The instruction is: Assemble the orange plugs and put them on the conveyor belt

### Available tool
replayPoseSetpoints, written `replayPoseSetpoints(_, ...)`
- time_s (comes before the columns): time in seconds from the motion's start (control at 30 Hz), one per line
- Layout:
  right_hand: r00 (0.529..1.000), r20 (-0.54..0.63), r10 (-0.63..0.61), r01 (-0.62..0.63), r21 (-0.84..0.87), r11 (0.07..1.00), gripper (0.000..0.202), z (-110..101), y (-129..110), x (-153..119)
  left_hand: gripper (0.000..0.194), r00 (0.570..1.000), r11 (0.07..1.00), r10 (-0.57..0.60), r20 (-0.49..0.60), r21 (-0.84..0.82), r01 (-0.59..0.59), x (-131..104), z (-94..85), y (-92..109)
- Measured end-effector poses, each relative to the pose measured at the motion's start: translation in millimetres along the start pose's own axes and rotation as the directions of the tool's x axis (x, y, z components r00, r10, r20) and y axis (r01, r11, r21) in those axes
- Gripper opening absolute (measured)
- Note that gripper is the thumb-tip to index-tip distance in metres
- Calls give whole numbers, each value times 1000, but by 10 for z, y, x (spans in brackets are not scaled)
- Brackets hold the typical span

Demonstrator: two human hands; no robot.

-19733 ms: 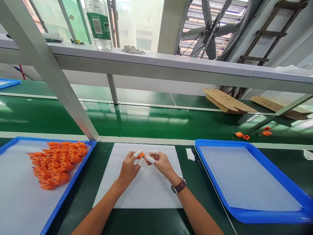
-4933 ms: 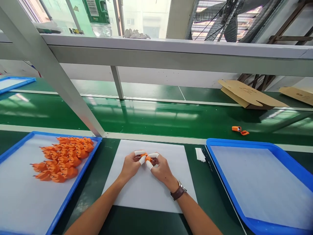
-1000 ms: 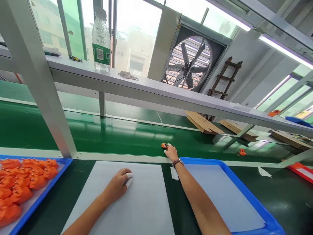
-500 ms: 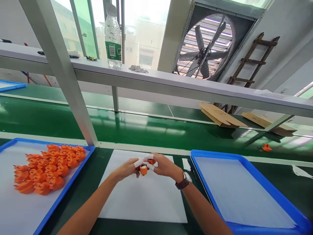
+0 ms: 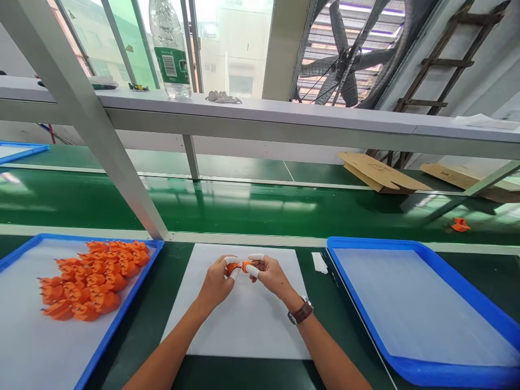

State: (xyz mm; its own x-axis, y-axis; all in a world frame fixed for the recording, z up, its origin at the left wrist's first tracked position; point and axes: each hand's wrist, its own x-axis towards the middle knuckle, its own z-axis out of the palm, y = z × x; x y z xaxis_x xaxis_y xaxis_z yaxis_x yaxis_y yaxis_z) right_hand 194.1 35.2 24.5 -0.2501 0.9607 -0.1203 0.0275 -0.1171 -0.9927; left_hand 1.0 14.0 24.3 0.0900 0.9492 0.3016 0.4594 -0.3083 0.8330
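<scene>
Above the white sheet (image 5: 244,325), my left hand (image 5: 217,281) pinches an orange part (image 5: 232,268) between thumb and fingers. My right hand (image 5: 270,275) closes on a second orange piece (image 5: 246,266) just beside it. The two pieces meet or nearly meet; whether they are joined cannot be told. White coverings wrap several fingertips, hiding much of both pieces. At the left, many orange parts (image 5: 95,276) are grouped in a blue-rimmed tray (image 5: 117,319).
A blue tray (image 5: 377,336) lined with white stands at the right, a white scrap (image 5: 319,262) beside it. Behind are a metal post (image 5: 117,157), the green belt (image 5: 252,211) with an orange piece (image 5: 460,225), a shelf with a bottle (image 5: 170,59), and cardboard (image 5: 382,170).
Both hands have turned, and the orange pieces now lie side by side in line between them. The camera view has shifted and levelled.
</scene>
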Motion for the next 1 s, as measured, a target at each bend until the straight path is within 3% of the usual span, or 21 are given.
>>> replayPoseSetpoints(0.07,1000,13,27,-27,48,998,38,41,88,-9,19,1000,1000,-22,1,6,22,-3,9,-26)
replayPoseSetpoints(0.17,1000,3,10,-10,98,995,28,71,151,-31,20,987,980,-151,60,-123,157,-5,37,-53)
replayPoseSetpoints(0.27,984,-87,-158,157,-17,987,18,94,153,-80,25,948,897,-279,153,-311,314,-10,95,-74)
replayPoseSetpoints(0.37,932,-70,-356,336,-204,919,17,125,138,-146,25,932,855,-337,136,-370,363,-19,166,-101)
replayPoseSetpoints(0.5,917,-55,-396,368,-273,889,21,140,172,-167,22,935,882,-344,90,-310,355,-37,197,-134)
replayPoseSetpoints(0.7,943,-159,-291,250,-234,940,17,83,235,-103,45,957,941,-160,244,-255,223,-60,123,-187)
replayPoseSetpoints(0.83,919,-162,-359,299,-304,904,17,92,188,-143,41,989,999,11,145,-45,-4,-82,155,-216)
replayPoseSetpoints(1.0,916,-129,-379,324,-314,892,18,106,192,-165,39,987,979,149,54,131,-155,-103,210,-204)
